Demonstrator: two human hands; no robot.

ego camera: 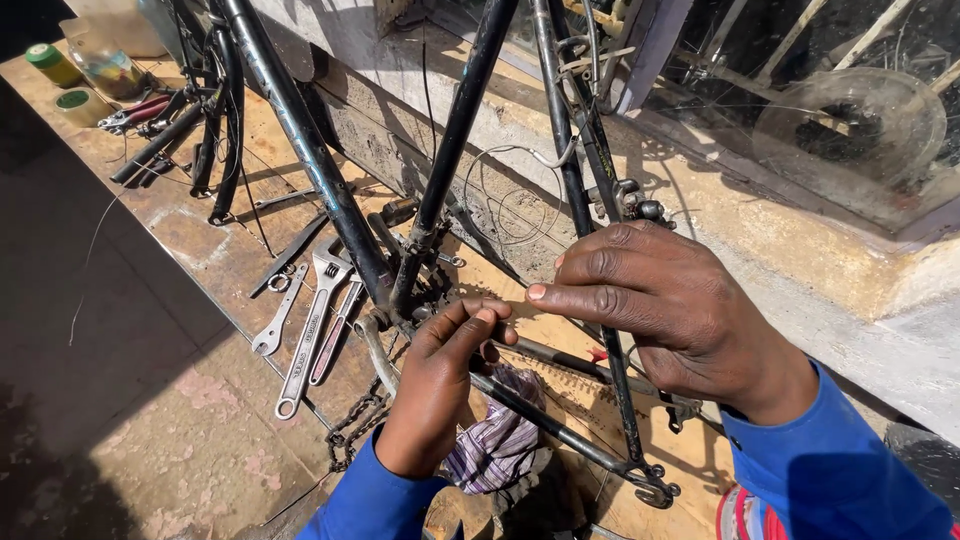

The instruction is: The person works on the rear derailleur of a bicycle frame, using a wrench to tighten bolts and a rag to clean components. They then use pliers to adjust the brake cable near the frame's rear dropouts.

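Observation:
A black bicycle frame (300,140) stands upside down on the ground, its tubes meeting at the bottom bracket (400,300). My left hand (435,385) reaches up from below, thumb and fingertips pinched together just right of the bracket, above the chain stay (560,432). Nothing shows between those fingertips. My right hand (655,300) lies across a thin black stay (622,395), fingers straight and pointing left, index tip touching my left fingertips. Its thumb is hidden. A thin cable loop (500,195) hangs behind the frame.
Spanners and an adjustable wrench (310,330) lie on the ground left of the frame. A chain (350,430) trails below the bracket and a striped rag (495,440) lies under the stays. Pliers (135,112), tins and a jar (105,70) sit far left. A concrete ledge (800,260) runs behind.

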